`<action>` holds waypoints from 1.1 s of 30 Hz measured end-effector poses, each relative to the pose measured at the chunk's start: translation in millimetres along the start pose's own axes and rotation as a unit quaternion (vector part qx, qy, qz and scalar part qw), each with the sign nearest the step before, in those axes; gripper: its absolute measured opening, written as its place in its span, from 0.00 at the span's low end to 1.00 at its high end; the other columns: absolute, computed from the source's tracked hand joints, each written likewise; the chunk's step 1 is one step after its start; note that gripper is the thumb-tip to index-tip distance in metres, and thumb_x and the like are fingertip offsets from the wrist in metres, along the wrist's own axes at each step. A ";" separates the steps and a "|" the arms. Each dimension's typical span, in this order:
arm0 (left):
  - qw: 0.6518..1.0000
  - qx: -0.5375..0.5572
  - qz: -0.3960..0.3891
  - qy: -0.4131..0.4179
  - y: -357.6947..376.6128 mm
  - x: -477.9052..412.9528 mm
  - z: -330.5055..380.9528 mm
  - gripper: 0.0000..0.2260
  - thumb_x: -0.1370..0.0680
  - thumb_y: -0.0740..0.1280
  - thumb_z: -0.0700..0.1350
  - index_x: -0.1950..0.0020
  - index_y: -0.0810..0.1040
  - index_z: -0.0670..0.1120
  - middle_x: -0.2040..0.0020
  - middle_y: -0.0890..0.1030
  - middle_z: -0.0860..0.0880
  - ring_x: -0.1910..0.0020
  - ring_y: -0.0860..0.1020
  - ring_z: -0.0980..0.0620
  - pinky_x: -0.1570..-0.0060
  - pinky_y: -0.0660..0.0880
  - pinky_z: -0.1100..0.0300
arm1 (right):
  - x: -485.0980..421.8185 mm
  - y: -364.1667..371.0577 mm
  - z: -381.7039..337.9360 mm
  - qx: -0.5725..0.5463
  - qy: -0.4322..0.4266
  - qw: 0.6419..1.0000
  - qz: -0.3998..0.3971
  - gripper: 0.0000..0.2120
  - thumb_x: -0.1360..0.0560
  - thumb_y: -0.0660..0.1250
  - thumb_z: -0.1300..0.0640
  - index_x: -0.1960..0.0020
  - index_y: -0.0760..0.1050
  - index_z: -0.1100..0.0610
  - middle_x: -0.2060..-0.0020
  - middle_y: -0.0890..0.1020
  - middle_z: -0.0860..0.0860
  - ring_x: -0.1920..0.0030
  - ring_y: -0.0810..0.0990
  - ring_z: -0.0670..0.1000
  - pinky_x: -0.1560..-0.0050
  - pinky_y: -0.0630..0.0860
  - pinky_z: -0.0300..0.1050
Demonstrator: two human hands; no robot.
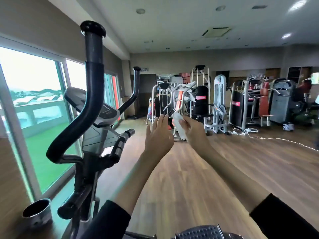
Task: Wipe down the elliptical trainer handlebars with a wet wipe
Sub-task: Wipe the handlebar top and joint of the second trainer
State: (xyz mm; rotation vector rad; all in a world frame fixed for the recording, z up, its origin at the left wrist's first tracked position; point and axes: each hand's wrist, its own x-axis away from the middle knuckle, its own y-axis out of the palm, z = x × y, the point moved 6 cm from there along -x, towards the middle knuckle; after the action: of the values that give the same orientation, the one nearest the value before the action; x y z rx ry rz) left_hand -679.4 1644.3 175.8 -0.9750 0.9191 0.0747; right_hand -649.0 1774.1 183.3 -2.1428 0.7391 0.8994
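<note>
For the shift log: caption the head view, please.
Right hand holds a wet wipe, open left hand beside it, both clear of the elliptical's near handlebar.

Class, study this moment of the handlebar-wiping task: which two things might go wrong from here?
1. The wet wipe is bunched in the right hand; used like that, it may clean only a strip of the near handlebar.
2. The far handlebar stands beyond the console and may get skipped, or the console dampened.

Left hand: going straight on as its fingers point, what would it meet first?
Nothing close, it seems. The left hand points forward into the room; the wet wipe in the right hand lies just right of that line, the handlebar well left. Far ahead stands a weight machine.
</note>
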 end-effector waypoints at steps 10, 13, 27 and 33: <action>0.980 -0.164 0.114 -0.022 -120.3 -8.5 -14.9 0.26 0.20 0.57 0.44 0.22 0.55 0.45 0.22 0.57 0.46 0.23 0.54 0.47 0.25 0.53 0.45 | -49.1 37.5 -103.5 -0.177 -0.078 0.981 -0.015 0.14 0.19 0.61 0.56 0.37 0.77 0.60 0.53 0.83 0.54 0.61 0.77 0.43 0.62 0.67 0.24; 0.970 -0.189 0.151 -0.021 -153.4 -12.2 -18.0 0.27 0.21 0.57 0.42 0.22 0.55 0.45 0.22 0.57 0.47 0.23 0.54 0.48 0.25 0.52 0.45 | -62.0 44.7 -134.3 -0.219 -0.098 0.971 -0.020 0.15 0.19 0.61 0.55 0.38 0.77 0.60 0.58 0.81 0.50 0.62 0.76 0.41 0.65 0.68 0.27; 0.950 -0.155 0.270 -0.005 -233.0 -34.4 -41.9 0.25 0.23 0.57 0.37 0.25 0.60 0.39 0.25 0.63 0.42 0.26 0.62 0.46 0.27 0.60 0.52 | -121.8 56.7 -206.1 -0.332 -0.075 0.940 0.013 0.11 0.18 0.58 0.55 0.52 0.76 0.59 0.65 0.75 0.48 0.67 0.71 0.43 0.71 0.66 0.31; 0.956 -0.103 0.276 -0.008 -242.0 -47.0 -43.0 0.26 0.22 0.55 0.34 0.24 0.58 0.41 0.24 0.61 0.46 0.29 0.61 0.51 0.33 0.61 0.64 | -137.7 64.7 -221.4 -0.428 -0.049 0.902 0.019 0.18 0.19 0.58 0.54 0.64 0.68 0.63 0.71 0.65 0.51 0.70 0.61 0.46 0.69 0.58 0.41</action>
State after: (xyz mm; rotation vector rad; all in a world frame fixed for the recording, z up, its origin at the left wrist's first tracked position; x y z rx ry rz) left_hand -630.4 1485.5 362.9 -0.8797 1.1632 0.6621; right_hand -694.1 1597.7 380.8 -2.7934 0.3450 1.5449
